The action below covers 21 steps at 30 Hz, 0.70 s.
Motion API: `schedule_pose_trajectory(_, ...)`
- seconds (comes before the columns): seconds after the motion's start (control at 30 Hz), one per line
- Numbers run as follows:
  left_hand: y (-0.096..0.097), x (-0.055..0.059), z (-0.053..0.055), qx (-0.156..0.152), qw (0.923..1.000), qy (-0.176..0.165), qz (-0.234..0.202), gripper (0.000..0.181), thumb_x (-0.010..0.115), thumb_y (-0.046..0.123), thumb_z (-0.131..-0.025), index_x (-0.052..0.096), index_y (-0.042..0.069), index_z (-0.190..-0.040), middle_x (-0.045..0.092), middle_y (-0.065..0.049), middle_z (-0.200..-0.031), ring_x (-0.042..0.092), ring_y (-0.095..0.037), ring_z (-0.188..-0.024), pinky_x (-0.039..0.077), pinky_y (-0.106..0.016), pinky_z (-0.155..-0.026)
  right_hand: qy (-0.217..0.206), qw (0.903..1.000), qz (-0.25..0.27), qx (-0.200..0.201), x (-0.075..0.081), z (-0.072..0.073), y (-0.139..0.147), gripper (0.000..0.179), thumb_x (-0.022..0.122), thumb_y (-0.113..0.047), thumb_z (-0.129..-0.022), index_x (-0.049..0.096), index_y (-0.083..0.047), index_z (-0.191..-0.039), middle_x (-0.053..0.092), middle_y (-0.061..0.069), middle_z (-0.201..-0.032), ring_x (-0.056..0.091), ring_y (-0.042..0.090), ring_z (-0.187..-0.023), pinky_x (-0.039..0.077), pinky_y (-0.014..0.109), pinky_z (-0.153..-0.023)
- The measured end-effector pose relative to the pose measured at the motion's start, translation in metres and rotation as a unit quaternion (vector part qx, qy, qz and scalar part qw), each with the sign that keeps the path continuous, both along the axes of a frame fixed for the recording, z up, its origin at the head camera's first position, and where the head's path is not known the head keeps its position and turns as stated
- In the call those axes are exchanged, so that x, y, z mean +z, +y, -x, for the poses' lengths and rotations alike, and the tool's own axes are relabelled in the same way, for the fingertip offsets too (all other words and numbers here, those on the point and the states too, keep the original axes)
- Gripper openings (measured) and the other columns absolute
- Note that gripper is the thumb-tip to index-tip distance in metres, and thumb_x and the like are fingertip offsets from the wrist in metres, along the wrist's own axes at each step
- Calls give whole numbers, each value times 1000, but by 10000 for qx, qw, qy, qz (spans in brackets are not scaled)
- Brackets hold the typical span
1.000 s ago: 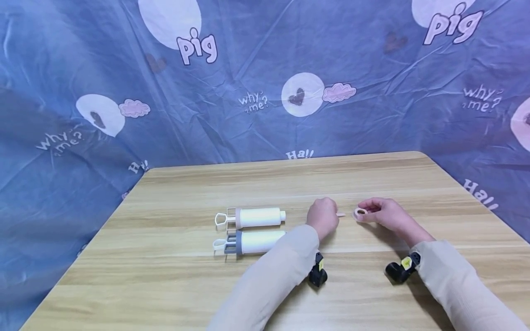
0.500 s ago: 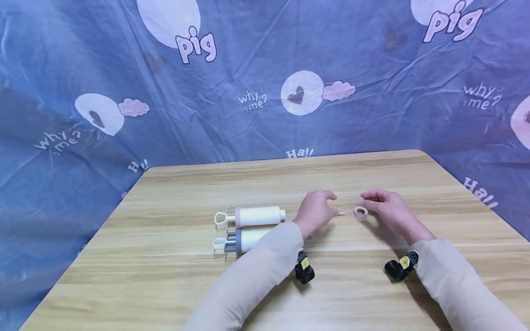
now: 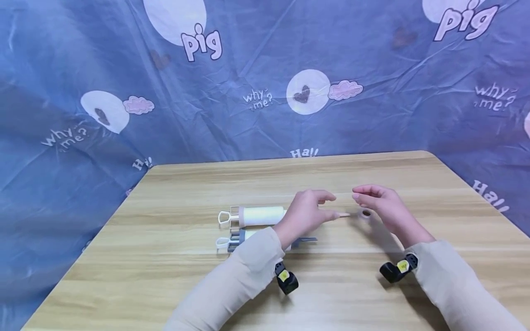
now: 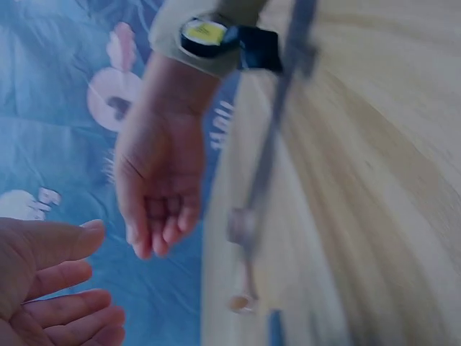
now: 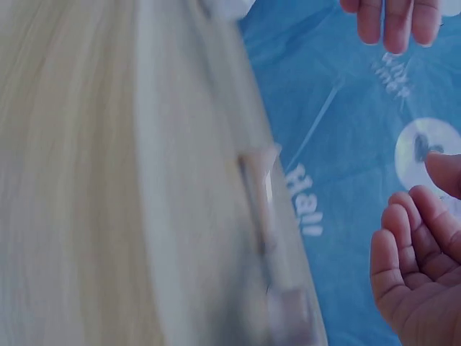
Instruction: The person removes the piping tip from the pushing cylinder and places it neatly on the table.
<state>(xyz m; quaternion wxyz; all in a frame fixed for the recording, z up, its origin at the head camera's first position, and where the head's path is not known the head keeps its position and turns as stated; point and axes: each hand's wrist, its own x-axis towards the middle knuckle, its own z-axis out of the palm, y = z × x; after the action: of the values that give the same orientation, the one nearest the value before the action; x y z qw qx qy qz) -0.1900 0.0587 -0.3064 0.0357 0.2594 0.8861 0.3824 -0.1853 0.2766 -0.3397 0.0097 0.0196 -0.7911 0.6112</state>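
My left hand (image 3: 305,212) hovers above the table with thumb and fingers spread apart, nothing between them. Just past its thumb in the head view lies a small pinkish piece (image 3: 343,215); the right wrist view shows that piece (image 5: 261,189) with a flared end. A small whitish ring-shaped part (image 3: 365,214) lies to its right. Above and beside that ring is my right hand (image 3: 382,205), fingers loosely bent and holding nothing. Behind my left forearm lie two white cylinders with loop handles, one pale-collared (image 3: 262,216), the other grey-collared (image 3: 234,239) and mostly covered.
A slim grey tip (image 3: 308,239) sticks out to the right from under my left wrist. The wooden table (image 3: 348,285) ends at a blue printed cloth (image 3: 232,124) behind. Black cameras (image 3: 286,281) sit on both wrists.
My left hand has drawn back to the left and opened away from the pinkish piece. The right hand has let go of the ring and lifted slightly.
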Motion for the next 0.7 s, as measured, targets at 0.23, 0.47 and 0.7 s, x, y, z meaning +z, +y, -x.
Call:
schedule_pose_trajectory(0.23,-22,25,-17,-358,9990,281,39,38,71,28,-81,65,17,-117,65,7,-116,58,-10,-106,47,-22,-86,-157,9972,624,369,9,-2,-18,10,61,-20,-89,65,-28,-94,64,-17,-89,58,4,-80,45,24,-74)
schedule_pose_trajectory(0.47,-55,28,-23,-506,9974,416,292,38,70,26,-82,64,15,-118,65,5,-116,59,-10,-105,46,-23,-89,68,9925,915,804,15,-3,-39,15,59,-13,-90,67,-24,-96,65,-13,-93,60,5,-85,47,24,-78)
schedule_pose_trajectory(0.7,-89,15,-19,-512,9967,425,458,36,71,20,-80,66,12,-115,67,0,-112,62,-15,-100,48,-27,-87,204,9896,931,1082,19,-5,-59,17,59,-8,-89,67,-21,-95,66,-11,-92,62,3,-86,48,19,-76)
